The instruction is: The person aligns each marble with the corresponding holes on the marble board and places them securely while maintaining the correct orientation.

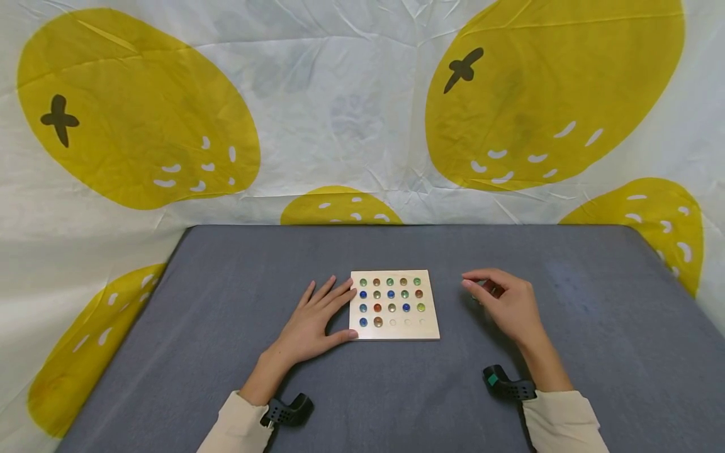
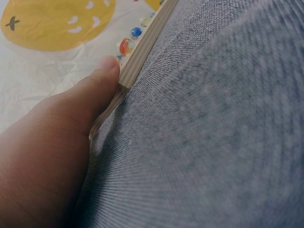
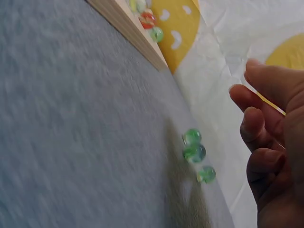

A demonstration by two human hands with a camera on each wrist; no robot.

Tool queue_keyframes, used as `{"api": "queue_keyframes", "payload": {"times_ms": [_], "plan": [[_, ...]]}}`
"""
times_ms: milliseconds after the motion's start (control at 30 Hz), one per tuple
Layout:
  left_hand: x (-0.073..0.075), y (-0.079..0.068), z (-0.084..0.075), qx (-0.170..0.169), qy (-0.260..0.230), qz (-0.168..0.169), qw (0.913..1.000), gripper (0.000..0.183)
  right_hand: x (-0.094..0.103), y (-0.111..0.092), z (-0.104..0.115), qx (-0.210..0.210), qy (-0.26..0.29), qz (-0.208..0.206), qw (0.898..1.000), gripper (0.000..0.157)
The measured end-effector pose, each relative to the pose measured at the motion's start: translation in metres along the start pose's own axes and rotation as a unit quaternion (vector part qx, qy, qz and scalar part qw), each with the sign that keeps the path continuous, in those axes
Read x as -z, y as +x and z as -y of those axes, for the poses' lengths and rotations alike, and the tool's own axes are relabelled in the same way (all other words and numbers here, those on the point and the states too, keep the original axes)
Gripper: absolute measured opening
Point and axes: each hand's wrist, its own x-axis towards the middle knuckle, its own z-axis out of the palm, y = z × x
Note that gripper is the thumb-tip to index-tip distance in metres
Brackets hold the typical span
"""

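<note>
1 board (image 1: pixel 431 328), 17 marbles (image 1: pixel 392 307), 3 bare hollows (image 1: pixel 407 322) | 3 loose green marbles (image 3: pixel 194 153) | left hand (image 1: pixel 308 327) wide, touching board | right hand (image 1: pixel 508 306) narrow-gapped

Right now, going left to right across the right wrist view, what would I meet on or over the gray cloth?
Wooden board topped with marbles → three loose green glass marbles → your right hand.
</note>
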Motion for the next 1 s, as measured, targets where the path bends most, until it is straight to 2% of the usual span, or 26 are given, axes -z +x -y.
{"api": "queue_keyframes", "payload": {"times_ms": [367,1000], "plan": [[0.000,0.000,0.000,0.000,0.001,0.001,1.0000,0.075,0.014,-0.005,-0.016,-0.054,-0.014,0.039,0.998,0.016],[-0.001,0.000,0.001,-0.001,0.004,0.001,1.0000,0.076,0.020,-0.010,-0.034,-0.060,-0.041,0.080,0.994,0.015]]}}
